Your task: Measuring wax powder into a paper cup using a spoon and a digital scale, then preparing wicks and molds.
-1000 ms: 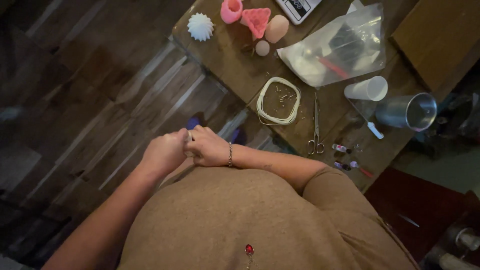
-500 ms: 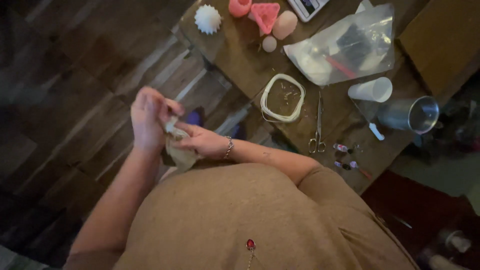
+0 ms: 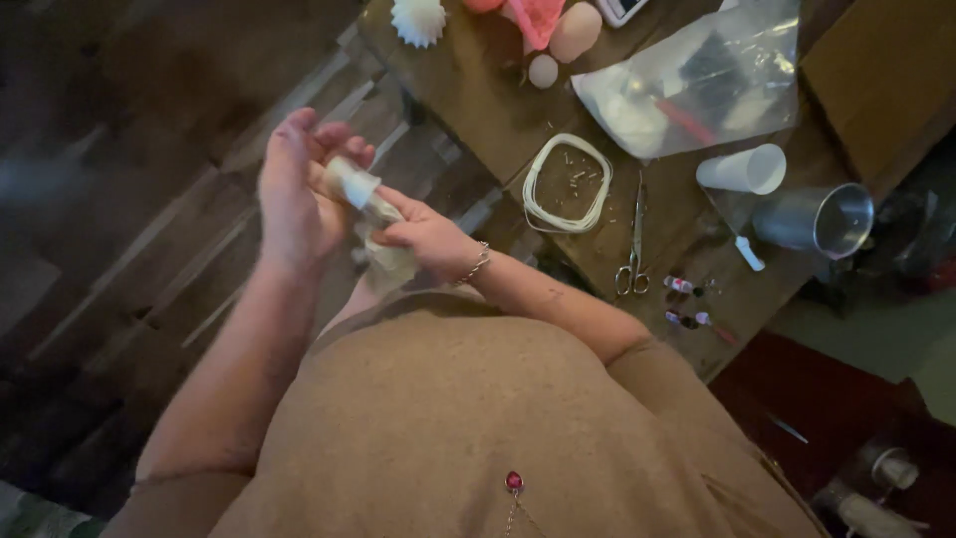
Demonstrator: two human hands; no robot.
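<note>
My left hand (image 3: 294, 184) is raised, palm turned toward me, with a small white cup-shaped piece (image 3: 351, 182) resting against its fingers. My right hand (image 3: 423, 234), a thin bracelet on the wrist, grips a crumpled whitish cloth or tissue (image 3: 383, 249) and presses it against the white piece and the left palm. Both hands are over the dark wooden floor, left of the table. Whether the left fingers close around the white piece is hard to tell.
A wooden table (image 3: 478, 110) holds a white oval coil (image 3: 568, 184), scissors (image 3: 634, 254), a clear plastic bag (image 3: 697, 85), a white cup (image 3: 745, 169) on its side, a metal tumbler (image 3: 822, 219), small vials (image 3: 687, 299), pink and white shapes (image 3: 538, 25).
My hands have risen from near my waist and shifted left; the left hand has opened upward, and the cloth and white piece have come into view between them.
</note>
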